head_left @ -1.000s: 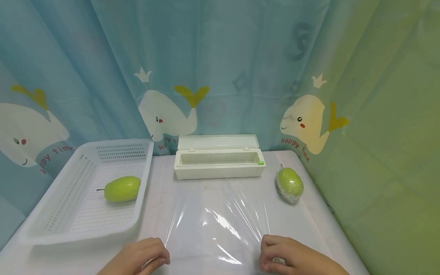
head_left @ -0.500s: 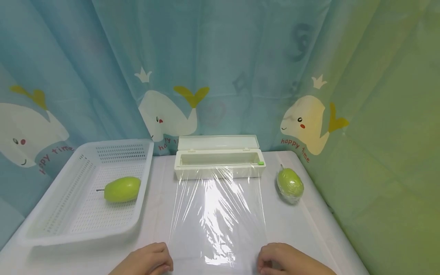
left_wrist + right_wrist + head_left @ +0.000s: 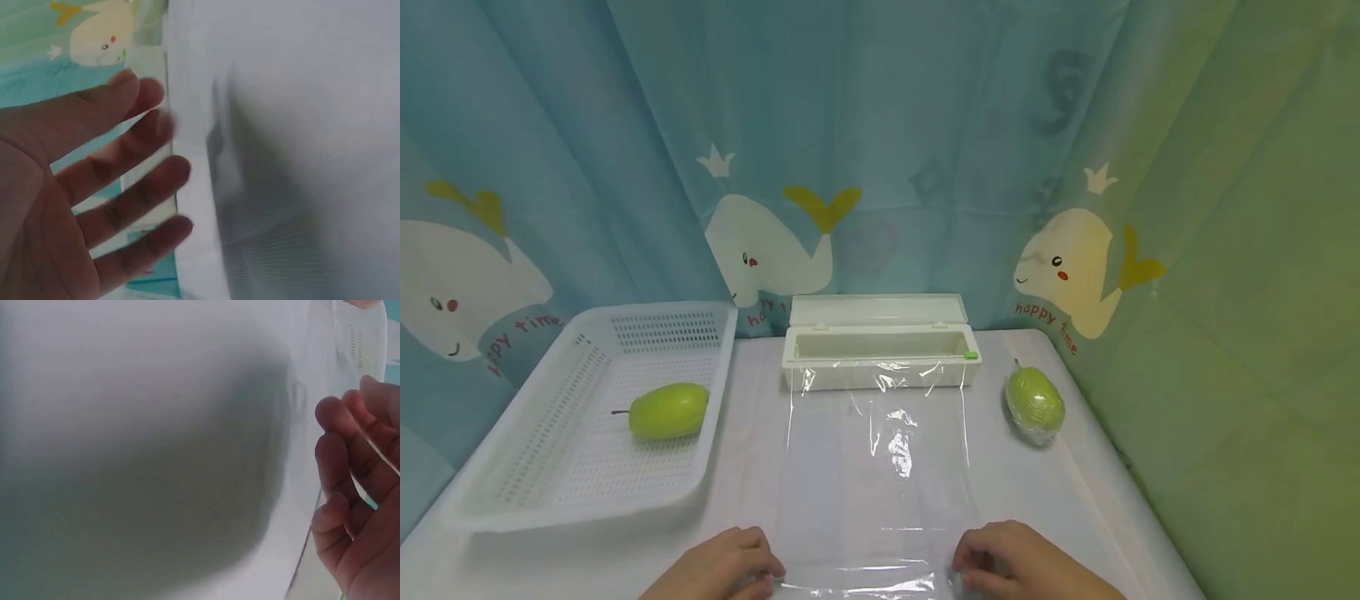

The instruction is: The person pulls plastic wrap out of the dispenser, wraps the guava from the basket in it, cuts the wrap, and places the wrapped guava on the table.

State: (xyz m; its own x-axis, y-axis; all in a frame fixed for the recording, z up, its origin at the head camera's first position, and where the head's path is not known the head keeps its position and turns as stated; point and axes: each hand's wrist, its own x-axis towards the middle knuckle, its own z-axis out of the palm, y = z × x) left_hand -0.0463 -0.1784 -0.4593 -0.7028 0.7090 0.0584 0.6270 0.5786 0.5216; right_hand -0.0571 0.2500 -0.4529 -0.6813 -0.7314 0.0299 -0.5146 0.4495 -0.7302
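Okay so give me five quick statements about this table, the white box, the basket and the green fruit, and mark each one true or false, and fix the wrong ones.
1. The long white box has its lid open. True.
2. Clear film runs from the box's front toward the person. True.
3. The white basket holds three fruits. False: one green fruit lies in it.
4. The wrapped fruit sits outside the basket. True.
5. Both hands rest on the box. False: the left hand and right hand are away from it, by the near part of the film.
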